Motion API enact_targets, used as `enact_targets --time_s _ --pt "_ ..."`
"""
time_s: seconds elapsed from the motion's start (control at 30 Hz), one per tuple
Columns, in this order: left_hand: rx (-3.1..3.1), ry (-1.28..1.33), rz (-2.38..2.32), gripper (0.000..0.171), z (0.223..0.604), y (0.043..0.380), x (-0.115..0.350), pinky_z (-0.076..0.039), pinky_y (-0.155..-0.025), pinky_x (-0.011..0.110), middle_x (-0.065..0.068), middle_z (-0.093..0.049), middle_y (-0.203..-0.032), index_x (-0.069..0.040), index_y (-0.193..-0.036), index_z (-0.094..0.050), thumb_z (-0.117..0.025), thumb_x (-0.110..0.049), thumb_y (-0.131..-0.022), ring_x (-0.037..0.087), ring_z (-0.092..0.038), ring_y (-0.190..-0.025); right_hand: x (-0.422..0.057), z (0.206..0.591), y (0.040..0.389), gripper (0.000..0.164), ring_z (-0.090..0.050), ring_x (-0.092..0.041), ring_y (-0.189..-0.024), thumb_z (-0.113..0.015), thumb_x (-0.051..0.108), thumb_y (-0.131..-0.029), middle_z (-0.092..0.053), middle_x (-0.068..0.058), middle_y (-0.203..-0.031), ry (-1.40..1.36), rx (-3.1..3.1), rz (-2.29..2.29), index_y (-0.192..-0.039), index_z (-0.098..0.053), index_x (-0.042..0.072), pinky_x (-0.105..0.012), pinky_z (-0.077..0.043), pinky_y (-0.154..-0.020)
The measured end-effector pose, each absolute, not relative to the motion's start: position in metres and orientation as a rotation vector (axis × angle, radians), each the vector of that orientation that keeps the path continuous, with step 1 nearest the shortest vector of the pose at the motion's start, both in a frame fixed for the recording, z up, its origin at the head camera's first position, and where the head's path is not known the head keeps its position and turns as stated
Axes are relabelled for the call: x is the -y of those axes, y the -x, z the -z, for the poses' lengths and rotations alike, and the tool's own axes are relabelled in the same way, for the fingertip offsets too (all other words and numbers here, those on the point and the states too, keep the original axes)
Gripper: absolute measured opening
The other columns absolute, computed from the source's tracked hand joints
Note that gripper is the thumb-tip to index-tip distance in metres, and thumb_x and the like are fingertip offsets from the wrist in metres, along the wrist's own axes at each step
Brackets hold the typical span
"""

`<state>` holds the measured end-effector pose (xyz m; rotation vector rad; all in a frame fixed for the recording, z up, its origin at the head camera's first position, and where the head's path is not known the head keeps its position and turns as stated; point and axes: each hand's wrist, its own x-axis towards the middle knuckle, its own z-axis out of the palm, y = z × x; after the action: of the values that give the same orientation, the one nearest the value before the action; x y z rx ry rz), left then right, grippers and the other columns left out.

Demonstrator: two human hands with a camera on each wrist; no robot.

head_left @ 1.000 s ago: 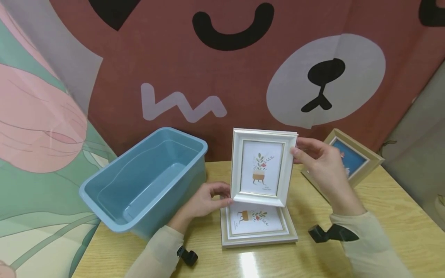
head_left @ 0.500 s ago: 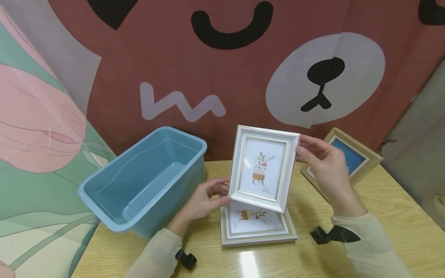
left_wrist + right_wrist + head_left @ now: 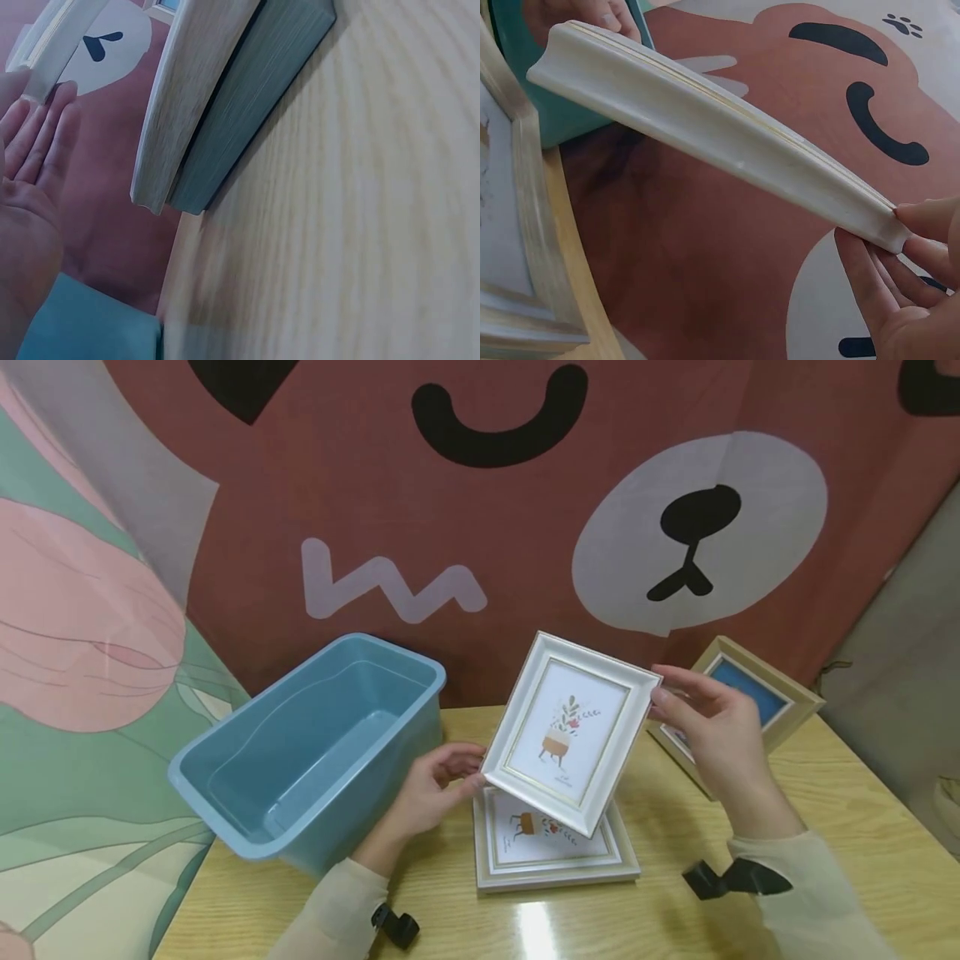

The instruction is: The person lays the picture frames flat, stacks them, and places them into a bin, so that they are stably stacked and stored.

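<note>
One frame (image 3: 570,733) (tilted) between left fingers (image 3: 454,751) and right fingers (image 3: 693,680)

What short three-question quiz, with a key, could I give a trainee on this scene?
1. Multiple choice: what pinches the upper-right corner of the tilted white, gold-lined rectangular picture frame?
A) left hand
B) right hand
C) neither hand

2. True or false: the open blue rectangular plastic tub stands to the left of that frame in the head view.

3. Fill in: the beige-bordered rectangular frame, partly hidden behind a hand at the right, shows a picture with a ____ background.

Key: 1. B; 2. True; 3. blue
</note>
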<state>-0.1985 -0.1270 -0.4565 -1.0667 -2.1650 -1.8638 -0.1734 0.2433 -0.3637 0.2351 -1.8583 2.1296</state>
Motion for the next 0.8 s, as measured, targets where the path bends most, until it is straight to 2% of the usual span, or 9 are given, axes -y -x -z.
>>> enact_targets --time_s 0.13,0.3,0.53,0.67,0.8 --pt "2.161 0.990 1.859 0.028 0.458 0.197 0.128 -0.064 -0.087 0.025 0.035 -0.074 -0.111 0.013 -0.124 -0.067 -0.070 0.008 -0.097 0.001 -0.073 -0.102 -0.245 0.370 0.171 0.031 -0.080 -0.008 -0.100 -0.073 0.000 -0.100 -0.080 0.005 -0.117 -0.291 1.848 -2.135 -0.131 -0.073 -0.003 -0.026 -0.065 -0.086" --pt "2.158 0.904 1.900 0.023 0.458 0.196 0.126 -0.063 -0.083 0.023 0.036 -0.073 -0.110 0.013 -0.121 -0.069 -0.070 0.005 -0.099 0.003 -0.074 -0.098 -0.249 0.377 0.169 0.032 -0.080 -0.009 -0.103 -0.070 -0.004 -0.101 -0.079 0.004 -0.123 -0.320 1.806 -2.178 -0.132 -0.072 -0.007 -0.028 -0.065 -0.086" --pt "2.163 0.783 1.969 0.022 0.460 0.194 0.120 -0.067 -0.081 0.033 0.039 -0.073 -0.106 0.016 -0.121 -0.068 -0.067 0.008 -0.100 0.002 -0.075 -0.090 -0.256 0.386 0.164 0.035 -0.079 -0.005 -0.100 -0.076 0.003 -0.099 -0.079 0.007 -0.120 -0.199 1.923 -2.127 -0.133 -0.073 -0.003 -0.026 -0.065 -0.084" --pt "2.171 0.672 1.967 0.020 0.459 0.194 0.118 -0.065 -0.079 0.028 0.038 -0.073 -0.100 0.015 -0.119 -0.069 -0.067 0.007 -0.100 0.003 -0.075 -0.087 -0.261 0.393 0.159 0.036 -0.080 -0.005 -0.098 -0.076 0.003 -0.099 -0.079 0.008 -0.118 -0.206 1.978 -2.113 -0.134 -0.072 -0.003 -0.024 -0.065 -0.085" --pt "2.155 0.551 2.010 0.020 0.458 0.194 0.115 -0.066 -0.083 0.029 0.036 -0.074 -0.101 0.015 -0.118 -0.069 -0.069 0.005 -0.101 0.005 -0.076 -0.085 -0.264 0.399 0.155 0.033 -0.080 -0.006 -0.097 -0.076 0.001 -0.099 -0.079 0.009 -0.117 -0.227 2.002 -2.115 -0.131 -0.073 -0.002 -0.022 -0.065 -0.086"
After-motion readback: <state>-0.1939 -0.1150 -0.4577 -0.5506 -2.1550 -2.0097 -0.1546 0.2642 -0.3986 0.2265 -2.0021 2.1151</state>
